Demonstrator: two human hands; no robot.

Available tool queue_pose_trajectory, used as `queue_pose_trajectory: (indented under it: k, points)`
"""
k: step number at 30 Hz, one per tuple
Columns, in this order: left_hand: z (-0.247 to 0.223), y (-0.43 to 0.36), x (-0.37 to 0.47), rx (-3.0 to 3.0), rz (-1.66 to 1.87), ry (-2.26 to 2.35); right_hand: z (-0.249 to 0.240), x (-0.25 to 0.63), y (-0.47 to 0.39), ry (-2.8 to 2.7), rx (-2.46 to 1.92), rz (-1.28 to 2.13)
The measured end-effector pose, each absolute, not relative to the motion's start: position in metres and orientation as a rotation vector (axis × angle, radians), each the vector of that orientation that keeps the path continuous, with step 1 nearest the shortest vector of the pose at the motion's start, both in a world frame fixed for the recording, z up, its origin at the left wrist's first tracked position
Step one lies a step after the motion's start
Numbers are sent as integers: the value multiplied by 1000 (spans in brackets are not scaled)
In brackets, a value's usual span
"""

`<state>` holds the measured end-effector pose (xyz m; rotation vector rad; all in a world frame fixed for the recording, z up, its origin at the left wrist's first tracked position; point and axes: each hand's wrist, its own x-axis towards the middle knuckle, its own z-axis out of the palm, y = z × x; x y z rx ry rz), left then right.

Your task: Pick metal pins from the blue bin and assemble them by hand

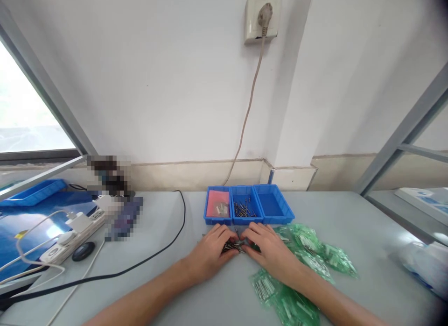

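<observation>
At the middle of a grey tabletop (196, 298), directly before three blue trays: two bare hands, side by side, fingertips near one another. Left hand (213, 251): fingers and thumb closed around a bunch of slim metal pins (231, 245), ends poking out toward the other hand. Right hand (266, 246): fingers curved, thumb and forefinger at the same pins; whether they pinch one cannot be told. Left tray (218, 220): a pink sheet (217, 198), with a clear packet (221, 209) on its lower part. Middle tray (247, 220): loose dark metal pins, lying in a jumble. Right tray (275, 204): same blue, set against its neighbour. Green plastic bags (304, 237), several, holding metal parts: spread beside and below the right forearm. Black cable (101, 276): running across the left of the tabletop. Black mouse (83, 251): beside a white power strip (52, 254). Wall socket (251, 20): above, with a plug (265, 15) inserted, its cord descending behind the trays.
</observation>
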<state>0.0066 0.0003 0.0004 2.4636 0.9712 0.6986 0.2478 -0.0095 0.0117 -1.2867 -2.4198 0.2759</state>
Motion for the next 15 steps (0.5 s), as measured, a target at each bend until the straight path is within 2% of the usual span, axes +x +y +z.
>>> queue_pose_trajectory:
  k: [15]
  points:
    - [-6, 2, 3, 2528, 710, 981, 13, 251, -12, -2368, -1176, 318]
